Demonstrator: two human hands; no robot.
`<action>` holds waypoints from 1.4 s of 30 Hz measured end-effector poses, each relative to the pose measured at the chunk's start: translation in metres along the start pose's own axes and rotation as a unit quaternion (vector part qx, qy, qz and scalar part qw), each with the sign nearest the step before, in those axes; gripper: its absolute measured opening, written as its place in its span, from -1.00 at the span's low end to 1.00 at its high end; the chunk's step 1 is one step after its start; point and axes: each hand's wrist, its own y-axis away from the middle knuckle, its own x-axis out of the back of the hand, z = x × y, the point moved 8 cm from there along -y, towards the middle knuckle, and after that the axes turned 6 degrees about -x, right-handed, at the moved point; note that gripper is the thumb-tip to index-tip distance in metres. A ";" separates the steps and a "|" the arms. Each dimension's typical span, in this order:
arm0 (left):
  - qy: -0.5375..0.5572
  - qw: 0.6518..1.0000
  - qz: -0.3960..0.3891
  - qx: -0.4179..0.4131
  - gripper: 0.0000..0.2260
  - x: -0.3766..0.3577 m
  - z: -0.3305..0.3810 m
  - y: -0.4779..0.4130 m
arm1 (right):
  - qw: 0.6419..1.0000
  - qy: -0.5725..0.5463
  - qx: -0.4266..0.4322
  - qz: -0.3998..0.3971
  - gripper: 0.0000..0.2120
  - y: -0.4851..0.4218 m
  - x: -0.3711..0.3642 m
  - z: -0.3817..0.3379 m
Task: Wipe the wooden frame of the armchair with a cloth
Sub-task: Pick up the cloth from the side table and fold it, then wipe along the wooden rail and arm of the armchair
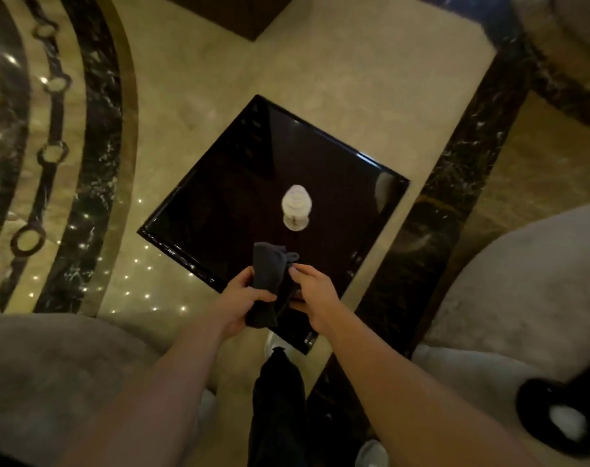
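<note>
A dark grey cloth [268,281] hangs folded between both hands above the near corner of a glossy black side table [239,183]. My left hand [241,299] grips its left side and lower end. My right hand [312,294] pinches its right edge. A beige upholstered armchair [509,298] stands to the right, with a glossy dark wooden arm end [536,399] at the lower right. Another beige upholstered seat [51,372] fills the lower left. Little of any wooden frame shows.
A white spray bottle [296,203] stands upright on the side table. The polished marble floor [172,96] has dark curved inlay bands at the left and a dark strip at the right. My dark trouser leg [276,399] and white shoes are below.
</note>
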 end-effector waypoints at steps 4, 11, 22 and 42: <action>-0.224 0.964 -0.004 -0.140 -0.54 -0.102 0.010 0.085 | 0.995 0.061 0.061 0.053 -0.91 0.098 0.077 0.024; -0.252 0.933 -0.136 -0.219 -0.46 -0.300 -0.024 0.220 | 0.969 -0.049 0.072 0.231 -0.76 0.257 0.260 0.077; -0.055 0.922 -0.361 0.127 -0.45 -0.401 -0.122 0.283 | 0.972 -0.121 0.117 0.164 -0.83 0.373 0.368 0.149; -0.190 0.928 -0.319 -0.045 -0.50 -0.438 -0.118 0.293 | 0.994 -0.039 0.084 -0.051 -0.18 0.344 0.422 0.161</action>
